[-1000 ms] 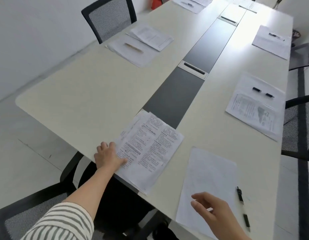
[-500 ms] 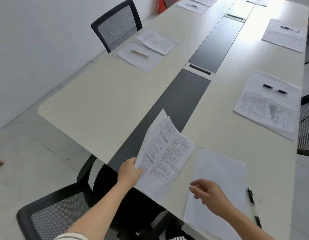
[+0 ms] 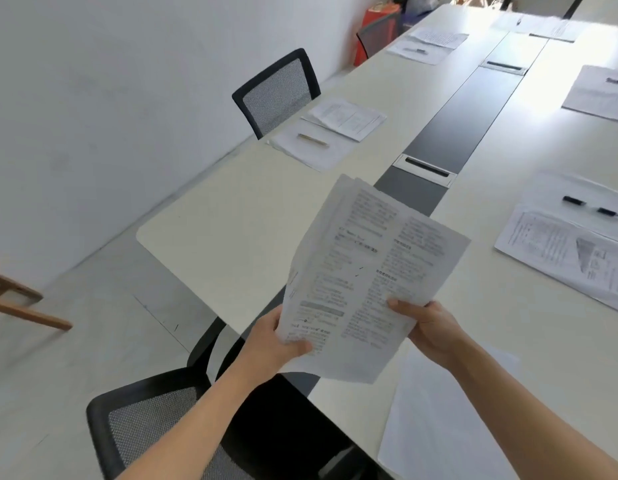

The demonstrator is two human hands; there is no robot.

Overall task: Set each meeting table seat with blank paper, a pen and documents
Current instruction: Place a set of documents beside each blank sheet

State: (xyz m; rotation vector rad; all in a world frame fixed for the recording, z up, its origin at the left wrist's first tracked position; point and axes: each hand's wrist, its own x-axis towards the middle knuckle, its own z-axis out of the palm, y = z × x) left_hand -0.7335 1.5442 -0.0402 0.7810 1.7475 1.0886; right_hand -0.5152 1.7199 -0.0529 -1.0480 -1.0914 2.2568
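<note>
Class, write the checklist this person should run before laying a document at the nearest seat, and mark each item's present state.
1. Left hand grips the printed documents: ok.
2. Right hand grips them too: ok.
3. Blank paper lies at the nearest seat: ok.
4. Pen by that paper: cannot tell, none in view.
5. Bare table beyond the paper for a document: ok.
</note>
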